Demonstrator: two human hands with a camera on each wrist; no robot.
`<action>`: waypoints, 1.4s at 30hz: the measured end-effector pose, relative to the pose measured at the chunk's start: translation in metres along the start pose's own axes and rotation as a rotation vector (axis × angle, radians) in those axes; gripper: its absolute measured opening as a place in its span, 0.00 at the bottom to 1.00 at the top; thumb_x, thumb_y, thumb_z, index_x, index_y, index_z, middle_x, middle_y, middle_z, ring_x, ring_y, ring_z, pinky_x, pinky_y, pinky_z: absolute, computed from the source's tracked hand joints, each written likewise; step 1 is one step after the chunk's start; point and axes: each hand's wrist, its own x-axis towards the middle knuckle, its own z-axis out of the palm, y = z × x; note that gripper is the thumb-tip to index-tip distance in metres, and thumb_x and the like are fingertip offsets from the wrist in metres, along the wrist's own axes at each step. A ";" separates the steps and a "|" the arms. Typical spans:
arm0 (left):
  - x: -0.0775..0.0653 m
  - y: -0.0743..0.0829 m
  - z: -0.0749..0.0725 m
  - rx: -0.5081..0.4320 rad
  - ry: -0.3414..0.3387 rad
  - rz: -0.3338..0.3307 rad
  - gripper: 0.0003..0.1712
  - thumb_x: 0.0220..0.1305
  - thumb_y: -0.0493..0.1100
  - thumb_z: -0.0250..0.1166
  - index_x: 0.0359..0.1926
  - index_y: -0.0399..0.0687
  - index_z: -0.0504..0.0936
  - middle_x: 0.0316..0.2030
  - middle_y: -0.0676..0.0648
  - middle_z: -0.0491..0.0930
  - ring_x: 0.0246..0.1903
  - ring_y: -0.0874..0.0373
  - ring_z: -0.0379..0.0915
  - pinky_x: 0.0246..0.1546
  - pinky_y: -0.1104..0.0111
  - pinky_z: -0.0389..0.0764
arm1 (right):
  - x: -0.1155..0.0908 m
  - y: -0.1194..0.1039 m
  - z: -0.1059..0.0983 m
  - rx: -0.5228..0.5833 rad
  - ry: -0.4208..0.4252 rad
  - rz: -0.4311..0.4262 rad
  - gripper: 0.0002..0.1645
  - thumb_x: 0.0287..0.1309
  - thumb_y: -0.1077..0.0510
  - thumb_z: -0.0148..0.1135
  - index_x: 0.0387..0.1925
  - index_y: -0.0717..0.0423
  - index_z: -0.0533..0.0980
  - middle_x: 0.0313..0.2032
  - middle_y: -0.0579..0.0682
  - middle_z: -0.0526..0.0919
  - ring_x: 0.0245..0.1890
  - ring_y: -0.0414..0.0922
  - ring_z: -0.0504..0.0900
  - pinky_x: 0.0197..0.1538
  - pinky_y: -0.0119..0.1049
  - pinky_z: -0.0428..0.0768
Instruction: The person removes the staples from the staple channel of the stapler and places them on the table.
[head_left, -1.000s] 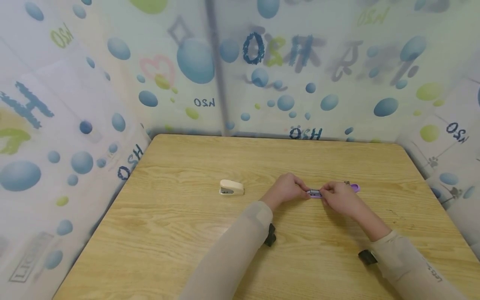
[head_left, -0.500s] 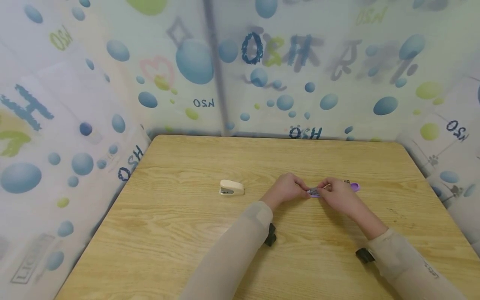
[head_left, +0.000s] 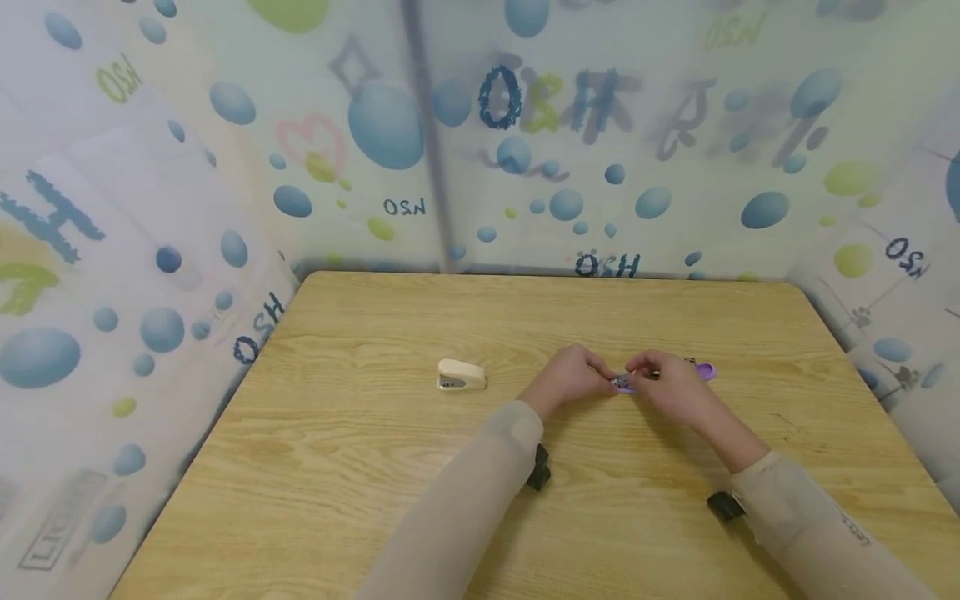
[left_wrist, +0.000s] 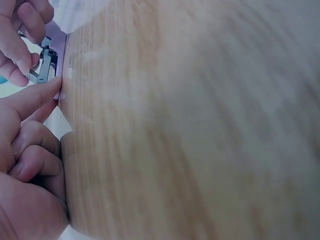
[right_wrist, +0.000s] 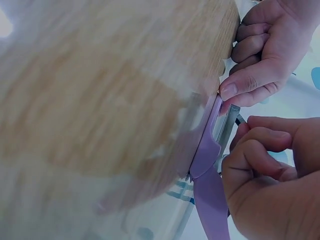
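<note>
A purple stapler (head_left: pixel 705 372) lies opened out flat on the table. In the right wrist view its purple plastic body (right_wrist: pixel 206 156) bends at the hinge, and the metal staple channel (right_wrist: pixel 228 125) stands tilted up from it. My left hand (head_left: pixel 572 377) pinches the stapler's far left end between thumb and index finger, with the other fingers curled on the tabletop. My right hand (head_left: pixel 675 393) is over the middle of the stapler, thumb and index finger pinching the metal part, which also shows in the left wrist view as a raised metal frame (left_wrist: pixel 46 65). The right hand hides part of the stapler.
A cream stapler (head_left: pixel 462 375) stands on the wooden table (head_left: pixel 337 433), left of my left hand. Walls printed with blue and green dots (head_left: pixel 386 125) enclose the table at the back and sides.
My right fingers have lifted and shifted slightly left, and the metal part has tilted up out of the purple body. The left hand keeps its grip in place.
</note>
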 end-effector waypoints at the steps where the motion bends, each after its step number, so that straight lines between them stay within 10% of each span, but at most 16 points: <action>1: 0.000 0.000 0.000 0.003 0.000 0.000 0.04 0.61 0.49 0.80 0.37 0.59 0.96 0.43 0.59 0.91 0.48 0.63 0.81 0.55 0.66 0.81 | 0.001 0.000 0.000 0.000 -0.001 0.001 0.18 0.77 0.54 0.60 0.57 0.64 0.78 0.45 0.59 0.84 0.32 0.44 0.76 0.32 0.32 0.73; 30: 0.002 0.001 0.002 0.009 -0.010 -0.008 0.05 0.61 0.48 0.80 0.38 0.59 0.95 0.46 0.57 0.90 0.49 0.61 0.80 0.58 0.64 0.80 | -0.020 -0.003 -0.016 -0.067 -0.014 -0.073 0.14 0.76 0.57 0.62 0.52 0.64 0.81 0.47 0.62 0.88 0.41 0.50 0.83 0.38 0.39 0.78; 42: -0.001 0.001 0.000 0.017 0.007 -0.026 0.04 0.60 0.50 0.81 0.37 0.61 0.95 0.50 0.56 0.90 0.57 0.57 0.81 0.64 0.61 0.80 | -0.031 0.021 -0.074 0.073 -0.033 0.006 0.21 0.82 0.53 0.55 0.63 0.66 0.75 0.53 0.63 0.80 0.35 0.40 0.78 0.33 0.35 0.79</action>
